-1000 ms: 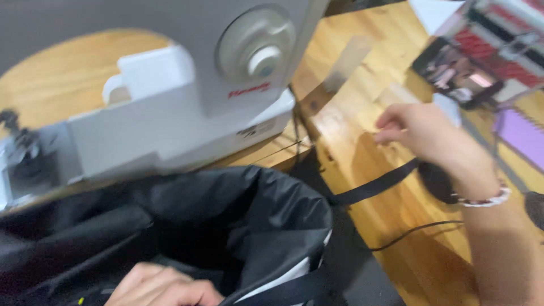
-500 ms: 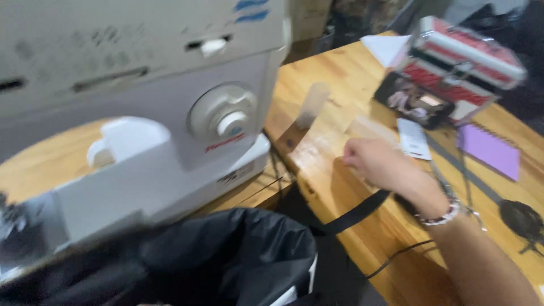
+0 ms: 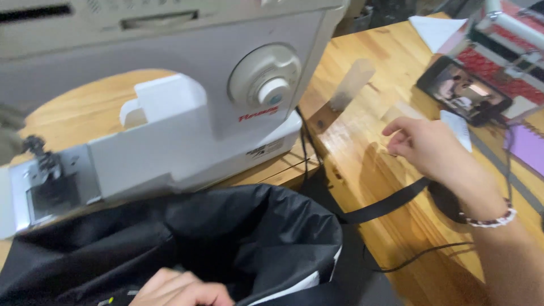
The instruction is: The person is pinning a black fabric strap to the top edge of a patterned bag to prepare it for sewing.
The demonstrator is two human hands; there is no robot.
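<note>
Sewing workshop, sewing machine (image 3: 170, 107), wooden worktable (image 3: 362, 164)

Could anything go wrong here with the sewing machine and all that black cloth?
Maybe. The black fabric bunches right under the sewing machine, so a fold could catch near the needle area while the left hand holds it. The right hand reaches across the wooden table over a black strap and thin cable; snagging either might tug things sideways.

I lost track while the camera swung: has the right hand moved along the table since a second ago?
Yes. The right hand has drawn nearer the sewing machine, away from the striped case.
</note>
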